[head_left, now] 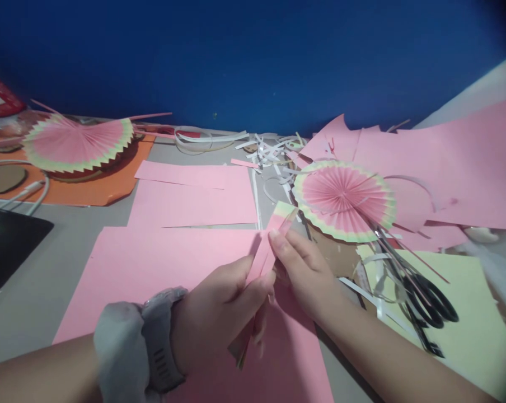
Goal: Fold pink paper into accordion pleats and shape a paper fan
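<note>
A folded pink paper strip (261,258) with pale yellow-green ends is held slanting between both hands, above a large pink sheet (152,252). Its lower part is wrapped by my left hand (228,308), fingers closed and thumb along the strip; a grey watch is on that wrist. Near the upper end, my right hand (303,266) pinches the same strip, with the thumb on its face. Some right fingertips are hidden behind the paper. A round pleated pink fan (345,201) with a yellow-green rim lies just beyond my right hand.
Black-handled scissors (429,299) lie at the right over a pale yellow sheet (467,313). Another pleated fan (80,143) rests on orange paper (122,184) at the left. White paper scraps (273,151) lie along the blue wall (253,61). A black device (13,246) sits left.
</note>
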`<state>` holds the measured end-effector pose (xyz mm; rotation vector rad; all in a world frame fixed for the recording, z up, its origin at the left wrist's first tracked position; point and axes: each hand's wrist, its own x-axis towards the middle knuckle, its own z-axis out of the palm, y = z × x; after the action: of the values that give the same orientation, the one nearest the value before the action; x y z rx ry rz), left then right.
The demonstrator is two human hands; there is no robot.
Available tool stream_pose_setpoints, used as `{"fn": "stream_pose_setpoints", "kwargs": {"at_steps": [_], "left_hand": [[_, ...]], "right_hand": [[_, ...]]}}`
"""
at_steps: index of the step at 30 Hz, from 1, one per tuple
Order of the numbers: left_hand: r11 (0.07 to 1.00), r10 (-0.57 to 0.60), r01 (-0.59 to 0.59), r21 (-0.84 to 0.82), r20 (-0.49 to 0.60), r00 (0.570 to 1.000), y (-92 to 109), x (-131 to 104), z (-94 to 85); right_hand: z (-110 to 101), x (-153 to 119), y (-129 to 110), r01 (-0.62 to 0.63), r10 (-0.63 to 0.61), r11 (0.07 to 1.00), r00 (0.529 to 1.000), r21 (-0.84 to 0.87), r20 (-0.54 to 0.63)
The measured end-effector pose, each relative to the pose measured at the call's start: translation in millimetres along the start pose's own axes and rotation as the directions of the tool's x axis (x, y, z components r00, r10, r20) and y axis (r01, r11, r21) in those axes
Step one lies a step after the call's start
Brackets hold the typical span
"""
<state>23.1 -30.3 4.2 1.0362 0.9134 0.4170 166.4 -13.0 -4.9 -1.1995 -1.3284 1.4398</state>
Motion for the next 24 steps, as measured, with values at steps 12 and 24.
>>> {"fn": "stream_pose_setpoints", "kwargs": {"at_steps": [12, 24], "left_hand": [[0.969, 0.162, -0.159, 0.191, 0.0, 0.987, 2.0, -0.3, -2.8], [0.993, 0.046, -0.048, 0.104, 0.026, 0.999, -0.6, -1.6, -1.3]], "right_hand": [[-1.1, -3.6, -2.2, -0.009, 0.012, 1.0, 0.993, -0.02, 0.117], [-1.8, -2.1, -2.8, 0.076, -0.096, 0.983, 0.989, -0.167, -0.114]]}}
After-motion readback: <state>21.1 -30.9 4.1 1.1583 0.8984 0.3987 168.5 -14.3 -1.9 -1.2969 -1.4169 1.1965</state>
